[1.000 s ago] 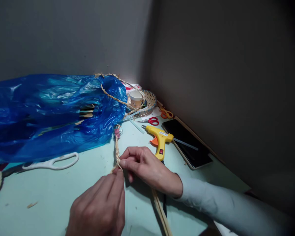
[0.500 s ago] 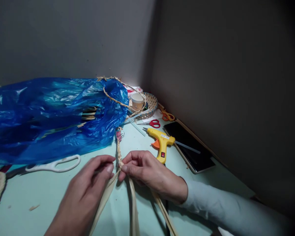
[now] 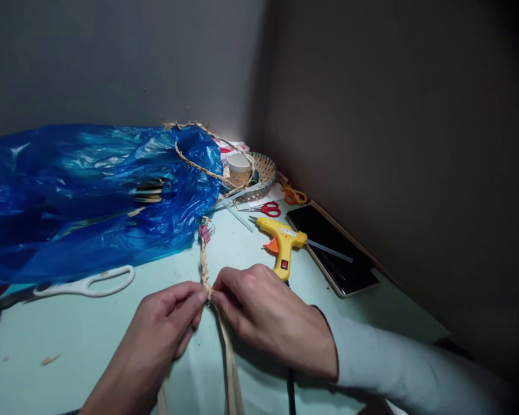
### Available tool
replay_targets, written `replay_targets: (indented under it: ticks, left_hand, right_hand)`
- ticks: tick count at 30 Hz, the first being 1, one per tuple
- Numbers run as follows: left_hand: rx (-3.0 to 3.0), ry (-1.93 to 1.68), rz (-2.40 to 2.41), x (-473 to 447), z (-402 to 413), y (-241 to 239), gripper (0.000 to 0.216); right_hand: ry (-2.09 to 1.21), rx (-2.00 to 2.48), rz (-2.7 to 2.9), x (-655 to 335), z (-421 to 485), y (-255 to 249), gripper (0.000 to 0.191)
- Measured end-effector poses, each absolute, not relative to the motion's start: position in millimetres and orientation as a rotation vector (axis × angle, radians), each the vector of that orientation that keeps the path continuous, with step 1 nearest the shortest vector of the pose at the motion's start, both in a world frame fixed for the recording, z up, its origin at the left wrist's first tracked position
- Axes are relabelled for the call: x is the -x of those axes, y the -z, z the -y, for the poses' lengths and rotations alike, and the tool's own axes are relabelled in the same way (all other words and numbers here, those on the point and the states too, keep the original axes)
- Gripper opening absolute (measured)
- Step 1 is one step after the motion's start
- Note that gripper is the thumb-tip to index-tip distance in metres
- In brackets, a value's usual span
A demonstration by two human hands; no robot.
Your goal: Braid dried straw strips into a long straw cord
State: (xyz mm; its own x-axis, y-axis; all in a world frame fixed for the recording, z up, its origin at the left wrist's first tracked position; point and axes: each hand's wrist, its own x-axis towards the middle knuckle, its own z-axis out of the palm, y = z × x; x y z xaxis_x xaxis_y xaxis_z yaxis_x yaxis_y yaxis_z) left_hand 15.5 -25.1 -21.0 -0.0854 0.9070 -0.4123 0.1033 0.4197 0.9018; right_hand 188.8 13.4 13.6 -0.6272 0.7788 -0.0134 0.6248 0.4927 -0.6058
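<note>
A: Where is the work?
B: On the pale green table point(image 3: 90, 334), beside the big blue plastic bag point(image 3: 69, 190). Both hands meet at the near end of a thin straw braid point(image 3: 205, 265).
A: Holding it how?
B: The left hand point(image 3: 164, 328) and right hand point(image 3: 263, 317) each pinch it between thumb and fingertips, right where the plaiting stops and the loose flat strands point(image 3: 230, 369) run toward the person.
A: How does it handle?
B: Light and dry, I judge. It bends but may crease or split if folded hard. It is best gripped at that last crossing, which keeps the plait tight. A small pink clip point(image 3: 205, 232) holds the far end.
</note>
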Motion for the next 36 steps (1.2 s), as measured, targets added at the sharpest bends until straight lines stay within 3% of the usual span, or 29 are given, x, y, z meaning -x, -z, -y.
replay_targets:
  ticks: [11,15,22,27,31,36]
  left_hand:
    - [-1.215,-0.828,-1.748,-20,29,16,0.026]
    - [-1.206,-0.82,-1.762,-23,33,10,0.03]
    - [-1.05,-0.939,-1.649,-21,30,12,0.021]
    - [-0.769,-1.002,-1.481,-22,32,13,0.028]
    - [-0.646,-1.031,-1.42,-22,33,9,0.028]
    - [-0.665,-1.015,-1.547,-21,35,0,0.029]
  right_hand:
    - [-0.34,1.149,2.649,-187,-4,-8,0.023]
    - [-0.222,0.957,2.74,-186,4,-6,0.005]
    - [0.227,0.739,2.586,-176,13,7,0.016]
    - [0.292,0.745,2.47,-171,17,15,0.026]
    - [0.11,0.746,2.457,-172,14,6,0.022]
    - [-0.763,1.049,2.246,-186,-9,-15,0.024]
